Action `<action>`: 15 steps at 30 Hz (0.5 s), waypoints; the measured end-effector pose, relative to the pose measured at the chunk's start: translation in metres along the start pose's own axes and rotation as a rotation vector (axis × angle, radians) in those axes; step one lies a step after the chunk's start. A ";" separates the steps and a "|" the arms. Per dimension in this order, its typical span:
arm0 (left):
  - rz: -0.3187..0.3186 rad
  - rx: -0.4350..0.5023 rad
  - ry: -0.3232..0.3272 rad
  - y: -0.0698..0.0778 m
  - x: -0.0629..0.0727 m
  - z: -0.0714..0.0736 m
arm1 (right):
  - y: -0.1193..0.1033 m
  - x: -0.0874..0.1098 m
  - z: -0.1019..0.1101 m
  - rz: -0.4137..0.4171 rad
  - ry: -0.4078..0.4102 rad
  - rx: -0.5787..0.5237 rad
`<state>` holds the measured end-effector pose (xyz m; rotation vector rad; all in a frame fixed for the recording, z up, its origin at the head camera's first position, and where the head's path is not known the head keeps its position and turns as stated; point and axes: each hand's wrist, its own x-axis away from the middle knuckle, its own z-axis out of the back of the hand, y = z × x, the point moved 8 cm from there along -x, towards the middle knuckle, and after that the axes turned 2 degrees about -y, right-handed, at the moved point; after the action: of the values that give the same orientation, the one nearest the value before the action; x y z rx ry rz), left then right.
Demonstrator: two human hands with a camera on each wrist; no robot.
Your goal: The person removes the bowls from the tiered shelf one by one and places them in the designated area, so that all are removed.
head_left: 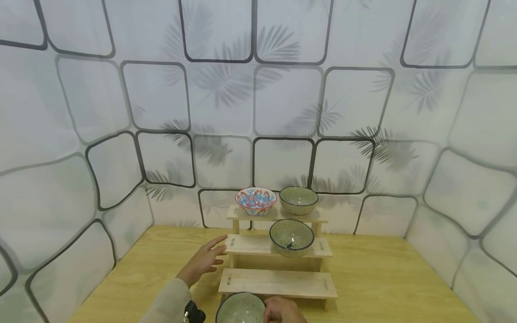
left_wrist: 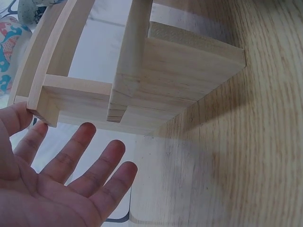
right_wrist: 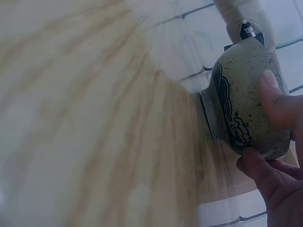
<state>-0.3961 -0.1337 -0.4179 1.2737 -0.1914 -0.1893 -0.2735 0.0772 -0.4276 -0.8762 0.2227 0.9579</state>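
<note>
A speckled grey-green bowl (head_left: 241,309) with a dark rim stands at the bottom of the head view, cut off by the frame. My right hand (head_left: 284,309) grips its right side, thumb and fingers on the wall. Dark blue waves decorate the bowl (right_wrist: 251,90) in the right wrist view, where its foot is right at the wooden tabletop. My left hand (head_left: 203,261) reaches, fingers spread, to the left end of the stepped wooden stand (head_left: 278,282). In the left wrist view, the fingertips of that hand (left_wrist: 61,184) are at a step's edge, holding nothing.
A similar speckled bowl (head_left: 291,249) sits on the stand's middle step. The top step carries a red-and-blue patterned bowl (head_left: 256,204) and another speckled bowl (head_left: 300,207). Behind the wooden table (head_left: 371,273) hangs a pale curtain (head_left: 291,98) with squares and leaves.
</note>
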 end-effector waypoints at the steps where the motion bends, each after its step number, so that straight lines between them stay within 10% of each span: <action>1: 0.001 -0.001 0.003 0.000 0.000 0.000 | -0.001 0.000 0.000 0.021 0.006 0.021; 15: 0.019 -0.002 0.020 -0.002 0.004 0.000 | 0.005 0.001 -0.003 -0.093 -0.047 -0.036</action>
<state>-0.3925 -0.1353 -0.4193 1.2706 -0.1859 -0.1608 -0.2765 0.0771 -0.4323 -0.8887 0.1239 0.8970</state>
